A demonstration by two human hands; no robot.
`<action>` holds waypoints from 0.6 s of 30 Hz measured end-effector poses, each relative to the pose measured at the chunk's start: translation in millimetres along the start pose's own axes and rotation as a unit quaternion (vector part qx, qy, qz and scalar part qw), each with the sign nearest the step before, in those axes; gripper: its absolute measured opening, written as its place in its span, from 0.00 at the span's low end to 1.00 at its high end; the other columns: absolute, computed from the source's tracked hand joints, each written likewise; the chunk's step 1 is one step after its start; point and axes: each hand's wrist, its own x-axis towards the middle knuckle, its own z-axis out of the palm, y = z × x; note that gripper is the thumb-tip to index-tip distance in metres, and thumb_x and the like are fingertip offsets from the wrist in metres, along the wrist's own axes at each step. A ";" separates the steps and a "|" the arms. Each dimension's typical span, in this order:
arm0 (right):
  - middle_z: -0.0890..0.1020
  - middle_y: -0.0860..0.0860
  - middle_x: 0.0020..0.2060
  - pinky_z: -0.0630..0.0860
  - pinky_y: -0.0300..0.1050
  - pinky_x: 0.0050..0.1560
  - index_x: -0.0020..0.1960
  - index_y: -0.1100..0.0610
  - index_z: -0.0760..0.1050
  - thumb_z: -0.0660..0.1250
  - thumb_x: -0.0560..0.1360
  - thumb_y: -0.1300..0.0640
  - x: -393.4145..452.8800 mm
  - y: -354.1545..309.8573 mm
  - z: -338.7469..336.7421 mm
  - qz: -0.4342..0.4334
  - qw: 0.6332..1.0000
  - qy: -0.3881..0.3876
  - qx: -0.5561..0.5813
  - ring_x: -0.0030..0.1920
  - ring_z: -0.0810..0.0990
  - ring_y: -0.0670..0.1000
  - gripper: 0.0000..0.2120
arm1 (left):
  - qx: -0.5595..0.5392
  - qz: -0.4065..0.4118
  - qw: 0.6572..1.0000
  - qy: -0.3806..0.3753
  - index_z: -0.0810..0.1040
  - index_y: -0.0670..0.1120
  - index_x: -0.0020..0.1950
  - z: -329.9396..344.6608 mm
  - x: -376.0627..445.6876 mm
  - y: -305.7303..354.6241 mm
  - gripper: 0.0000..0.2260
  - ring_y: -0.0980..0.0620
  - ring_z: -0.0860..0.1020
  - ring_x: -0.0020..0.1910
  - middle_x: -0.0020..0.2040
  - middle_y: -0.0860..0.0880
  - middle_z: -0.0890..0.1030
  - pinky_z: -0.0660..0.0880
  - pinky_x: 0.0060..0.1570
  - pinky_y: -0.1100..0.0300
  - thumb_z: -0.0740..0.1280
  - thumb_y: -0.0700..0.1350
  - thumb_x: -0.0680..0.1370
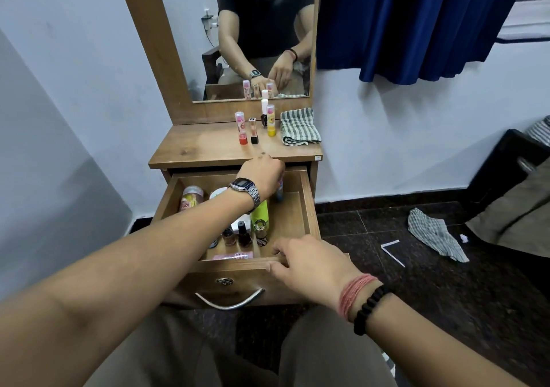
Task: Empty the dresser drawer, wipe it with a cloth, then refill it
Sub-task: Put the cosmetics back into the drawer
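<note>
The right hand (300,260) rested with loose fingers on the open drawer's (306,208) front edge. Deeper inside, the left hand (263,178) gripped a small tube (279,191); several bottles (244,233) remained. Beyond, four tubes (254,126) and the folded cloth (299,126) sat on top: emptying seemed partly done.

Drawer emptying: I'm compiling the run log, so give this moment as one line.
phase: emptying | left hand: gripping small tube in drawer | right hand: on drawer front edge | cloth: folded on dresser top

Pink-lidded jar (191,198) in the drawer (306,205) bore a partial label reading "COL", digital wristwatch (241,185) display was too small to read, other bottle labels were illegible
</note>
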 end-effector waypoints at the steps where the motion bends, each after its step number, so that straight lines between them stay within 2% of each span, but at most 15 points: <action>1: 0.81 0.53 0.51 0.74 0.49 0.49 0.58 0.50 0.73 0.57 0.77 0.45 -0.2 -0.2 -0.1 0.001 1.000 -0.001 0.001 0.51 0.79 0.58 0.15 | 0.000 -0.002 1.000 -0.004 0.78 0.50 0.47 1.0 0.4 0.1 0.03 0.43 0.78 0.42 0.47 0.45 0.78 0.71 0.36 0.56 0.66 0.44 0.75; 9: 0.81 0.53 0.50 0.71 0.47 0.45 0.58 0.50 0.73 0.57 0.78 0.45 -1.2 -0.1 0.2 -0.003 1.000 0.008 0.001 0.50 0.79 0.58 0.15 | 0.004 -0.003 1.000 -0.023 0.79 0.50 0.48 3.8 0.7 -1.4 0.04 0.43 0.79 0.44 0.48 0.45 0.79 0.71 0.37 0.56 0.67 0.43 0.75; 13: 0.81 0.53 0.51 0.73 0.48 0.48 0.58 0.50 0.73 0.57 0.78 0.45 -1.5 -0.8 -1.0 -0.001 1.000 0.005 0.002 0.51 0.79 0.58 0.15 | 0.009 0.009 1.000 -0.022 0.79 0.48 0.51 -1.5 0.1 -3.7 0.06 0.43 0.79 0.46 0.49 0.44 0.79 0.73 0.38 0.55 0.67 0.44 0.75; 15: 0.81 0.53 0.51 0.72 0.48 0.47 0.58 0.50 0.73 0.57 0.77 0.45 -1.2 -0.3 -1.2 -0.003 1.000 0.008 0.003 0.51 0.79 0.58 0.15 | 0.019 0.028 0.999 0.007 0.79 0.48 0.52 -8.6 -0.7 -4.6 0.08 0.44 0.79 0.46 0.49 0.45 0.80 0.74 0.39 0.55 0.67 0.47 0.75; 18: 0.81 0.52 0.51 0.70 0.46 0.44 0.59 0.50 0.74 0.57 0.78 0.45 -1.4 -0.1 -0.6 -0.010 1.000 0.015 0.003 0.51 0.79 0.56 0.15 | -0.032 0.045 0.992 0.112 0.78 0.48 0.49 -28.2 2.5 -14.3 0.06 0.46 0.79 0.43 0.46 0.47 0.81 0.72 0.35 0.57 0.63 0.47 0.76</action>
